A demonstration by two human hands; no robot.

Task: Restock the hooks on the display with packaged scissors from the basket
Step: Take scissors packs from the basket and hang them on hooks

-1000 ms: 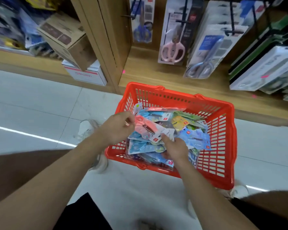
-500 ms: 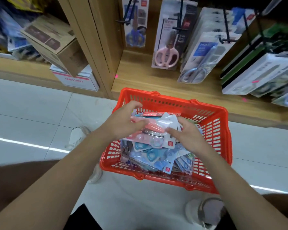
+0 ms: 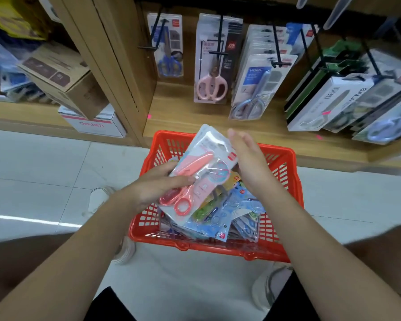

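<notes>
Compared with half a second ago, the pack (image 3: 202, 172) of pink scissors is riding higher over the basket (image 3: 295, 205) and is tipping up, its top end pointing toward the shelf (image 3: 176, 107). The left hand (image 3: 153, 186) is gripping it near the handles, thumb on the front face and fingers (image 3: 178, 179) clamped on it from behind. The right hand (image 3: 248, 158), which was pinching the pack before, is now standing apart from it with fingers (image 3: 239, 137) straight and together, palm turned toward the pack's right edge, just beside it; I cannot tell if it is touching.

The pile (image 3: 229, 212) of other packs is lying in the basket below. The basket's far rim is sitting close against the shelf's front edge. Bare wood is showing between that rim and the packs hanging from the hooks (image 3: 218, 53). A wooden upright (image 3: 116, 72) is bounding the hooks on the left, and open floor (image 3: 44, 181) is lying left of the basket.
</notes>
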